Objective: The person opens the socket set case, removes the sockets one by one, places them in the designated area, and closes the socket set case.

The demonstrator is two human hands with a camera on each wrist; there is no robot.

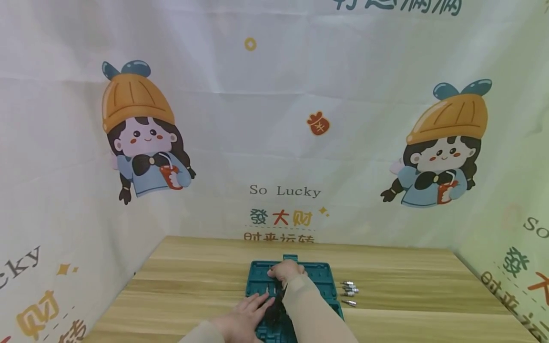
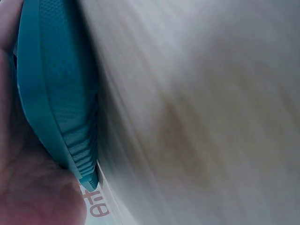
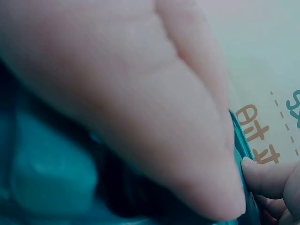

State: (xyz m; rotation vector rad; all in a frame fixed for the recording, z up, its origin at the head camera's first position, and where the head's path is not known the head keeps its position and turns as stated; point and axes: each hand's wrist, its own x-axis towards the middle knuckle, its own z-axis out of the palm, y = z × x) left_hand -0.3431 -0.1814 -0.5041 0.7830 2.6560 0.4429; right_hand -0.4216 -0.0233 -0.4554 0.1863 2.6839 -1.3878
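A teal plastic tool case [image 1: 320,280] lies open on the wooden table [image 1: 193,278], near its front middle. My left hand [image 1: 248,313] rests flat on the case's near left part, fingers straight. In the left wrist view only my palm and the case's ribbed teal edge [image 2: 51,93] show. My right hand [image 1: 286,271] reaches across to the far rim of the case, fingers curled there. Close up in the right wrist view, a thumb and a fingertip [image 3: 262,176] meet at the teal rim [image 3: 236,136]. The arm hides the dark inside of the case.
Several small silver bits [image 1: 350,289] lie on the table just right of the case. A printed cloth backdrop [image 1: 283,190] closes off the back and both sides. Bare wood stretches to the left and far right.
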